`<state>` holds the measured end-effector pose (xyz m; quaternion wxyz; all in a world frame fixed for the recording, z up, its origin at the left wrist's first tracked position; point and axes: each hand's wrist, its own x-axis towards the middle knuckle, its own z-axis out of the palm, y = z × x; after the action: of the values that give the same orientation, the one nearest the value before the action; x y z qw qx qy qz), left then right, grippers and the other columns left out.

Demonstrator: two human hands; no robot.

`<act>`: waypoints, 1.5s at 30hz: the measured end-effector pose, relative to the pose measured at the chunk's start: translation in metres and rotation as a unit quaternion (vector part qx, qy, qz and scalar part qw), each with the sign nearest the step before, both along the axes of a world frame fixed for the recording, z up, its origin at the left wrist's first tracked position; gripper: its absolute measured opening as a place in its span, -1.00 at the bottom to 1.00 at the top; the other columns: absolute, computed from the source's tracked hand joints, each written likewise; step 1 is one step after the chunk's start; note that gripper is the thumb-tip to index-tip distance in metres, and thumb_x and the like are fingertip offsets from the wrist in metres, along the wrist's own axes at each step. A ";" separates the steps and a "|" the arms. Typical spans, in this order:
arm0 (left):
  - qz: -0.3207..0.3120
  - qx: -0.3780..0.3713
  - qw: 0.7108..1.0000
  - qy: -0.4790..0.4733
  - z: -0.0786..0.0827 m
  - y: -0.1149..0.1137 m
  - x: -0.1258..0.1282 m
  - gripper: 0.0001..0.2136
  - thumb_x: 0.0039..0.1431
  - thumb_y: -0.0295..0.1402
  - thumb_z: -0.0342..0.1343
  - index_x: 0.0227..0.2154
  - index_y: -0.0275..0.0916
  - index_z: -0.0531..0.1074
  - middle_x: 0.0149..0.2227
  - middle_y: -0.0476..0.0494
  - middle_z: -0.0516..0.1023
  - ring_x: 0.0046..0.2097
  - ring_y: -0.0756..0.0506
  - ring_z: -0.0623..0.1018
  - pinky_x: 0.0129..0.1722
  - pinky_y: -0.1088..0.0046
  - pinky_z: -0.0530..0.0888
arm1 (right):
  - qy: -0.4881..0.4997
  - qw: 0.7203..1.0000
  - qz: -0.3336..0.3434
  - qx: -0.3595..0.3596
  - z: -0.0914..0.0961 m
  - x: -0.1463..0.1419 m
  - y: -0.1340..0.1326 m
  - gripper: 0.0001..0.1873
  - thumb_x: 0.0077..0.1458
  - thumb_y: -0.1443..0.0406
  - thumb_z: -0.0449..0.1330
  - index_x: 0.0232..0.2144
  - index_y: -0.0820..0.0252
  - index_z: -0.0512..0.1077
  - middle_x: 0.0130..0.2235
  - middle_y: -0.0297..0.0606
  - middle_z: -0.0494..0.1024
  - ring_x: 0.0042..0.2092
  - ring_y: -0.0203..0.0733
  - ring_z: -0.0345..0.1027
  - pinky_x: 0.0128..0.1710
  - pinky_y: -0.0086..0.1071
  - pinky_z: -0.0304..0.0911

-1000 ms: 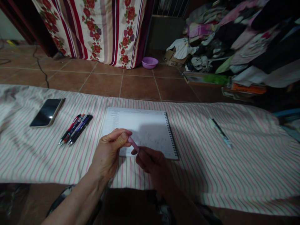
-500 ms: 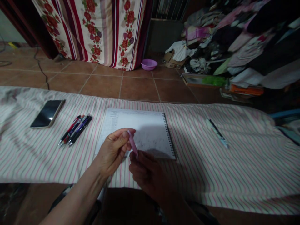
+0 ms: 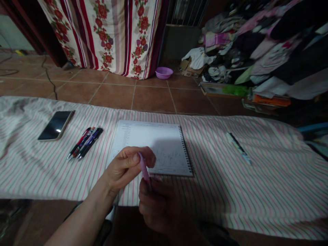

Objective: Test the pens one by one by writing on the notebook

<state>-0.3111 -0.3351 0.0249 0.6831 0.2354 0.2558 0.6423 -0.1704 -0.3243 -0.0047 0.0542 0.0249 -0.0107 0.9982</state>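
Observation:
A slim lilac pen (image 3: 144,166) slants upright above the near edge of the open spiral notebook (image 3: 164,131). My right hand (image 3: 159,205), in deep shadow, is closed around its lower end. At the upper end, my left hand (image 3: 128,165) has its thumb against the pen and its bent fingers curving past the top. The pen's lower tip is hidden in my right fist. Faint writing shows on the notebook page, partly under the shadow of my hands.
On the striped cloth (image 3: 217,191) lie a phone (image 3: 56,125) and several pens (image 3: 85,143) at left, and a dark and light-blue pen (image 3: 239,148) at right. Beyond, a purple basin (image 3: 164,72) stands on the tiled floor by a floral curtain (image 3: 102,34); clothes (image 3: 266,51) are heaped at right.
My right hand has come lower and nearer with the pen. The left fingers have loosened and stretched farther past the pen's top. The view has shifted slightly.

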 end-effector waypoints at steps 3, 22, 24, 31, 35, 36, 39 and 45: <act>-0.019 0.054 0.998 -0.001 0.005 -0.001 0.004 -0.88 -0.11 -0.29 0.29 -0.55 -0.24 0.57 -0.51 -0.10 0.47 -0.37 -0.04 0.42 -0.33 0.45 0.31 | 0.041 0.999 0.021 -0.009 -0.002 -0.002 -0.004 -0.75 0.09 0.23 0.13 -0.33 0.33 0.48 -0.71 -0.53 0.02 -0.67 -0.48 -0.16 -0.77 -0.67 -0.18; 0.114 -0.117 0.985 0.048 0.034 -0.022 0.013 -0.87 -0.23 -0.33 0.37 -0.61 -0.25 0.56 -0.52 -0.03 0.56 -0.30 -0.05 0.55 -0.12 0.44 0.42 | -0.269 0.935 -0.178 0.147 0.007 0.002 -0.007 -0.74 -0.16 0.19 0.36 -0.54 0.24 0.40 -0.61 -0.49 0.16 -0.63 -0.57 -0.15 -0.66 -0.60 -0.22; 0.129 -0.125 0.983 0.043 0.032 -0.020 0.013 -0.87 -0.24 -0.35 0.37 -0.59 -0.26 0.56 -0.51 -0.03 0.56 -0.29 -0.06 0.55 -0.12 0.43 0.43 | -0.300 0.921 -0.189 0.160 0.009 0.001 -0.007 -0.70 -0.20 0.16 0.37 -0.52 0.23 0.40 -0.62 -0.49 0.17 -0.62 -0.55 -0.13 -0.65 -0.58 -0.21; 0.149 -0.165 0.974 0.032 0.025 -0.014 0.013 -0.85 -0.26 -0.38 0.37 -0.57 -0.29 0.55 -0.46 -0.07 0.55 -0.31 -0.05 0.54 -0.32 0.54 0.45 | -0.294 0.903 -0.197 0.246 0.016 -0.008 -0.001 -0.64 -0.10 0.08 0.28 -0.57 0.27 0.34 -0.70 -0.56 0.02 -0.66 -0.55 -0.25 -0.67 -0.54 -0.35; 0.159 -0.195 0.967 0.032 0.016 -0.005 0.011 -0.87 -0.13 -0.38 0.29 -0.50 -0.32 0.53 -0.37 -0.16 0.57 -0.35 -0.02 0.52 -0.51 0.62 0.38 | -0.322 0.886 -0.225 0.248 0.005 -0.019 -0.002 -0.63 -0.12 0.07 0.28 -0.51 0.26 0.33 -0.67 -0.56 0.03 -0.64 -0.54 -0.24 -0.66 -0.54 -0.36; 0.167 -0.205 0.964 0.038 0.013 -0.003 0.011 -0.87 -0.08 -0.37 0.26 -0.45 -0.32 0.53 -0.33 -0.17 0.58 -0.33 -0.02 0.52 -0.50 0.63 0.38 | -0.327 0.880 -0.236 0.253 0.002 -0.023 -0.003 -0.63 -0.12 0.06 0.28 -0.52 0.24 0.31 -0.66 -0.55 0.06 -0.64 -0.54 -0.23 -0.66 -0.53 -0.35; 0.187 -0.200 0.959 0.078 0.004 -0.002 0.012 -0.78 0.05 -0.29 0.16 -0.31 -0.35 0.52 -0.22 -0.25 0.57 -0.23 -0.04 0.53 -0.33 0.58 0.43 | -0.350 0.837 -0.287 0.308 -0.004 -0.035 -0.004 -0.60 -0.04 0.03 0.20 -0.59 0.22 0.23 -0.65 -0.52 0.12 -0.65 -0.52 -0.20 -0.67 -0.51 -0.31; 0.185 -0.187 0.946 0.188 -0.005 -0.018 0.000 -0.67 -0.07 -0.18 0.23 -0.29 -0.33 0.47 -0.37 -0.15 0.55 -0.64 0.12 0.31 -0.69 0.60 0.19 | -0.418 0.713 -0.296 0.479 0.001 -0.059 -0.001 -0.63 0.11 0.05 0.03 -0.31 0.23 0.42 -0.54 -0.37 0.37 -0.50 -0.34 0.21 -0.52 -0.47 0.13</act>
<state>-0.3115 -0.3530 0.0197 0.5238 0.1686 0.5340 0.6419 -0.2293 -0.3258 -0.0040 0.3182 -0.3767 -0.5154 0.7008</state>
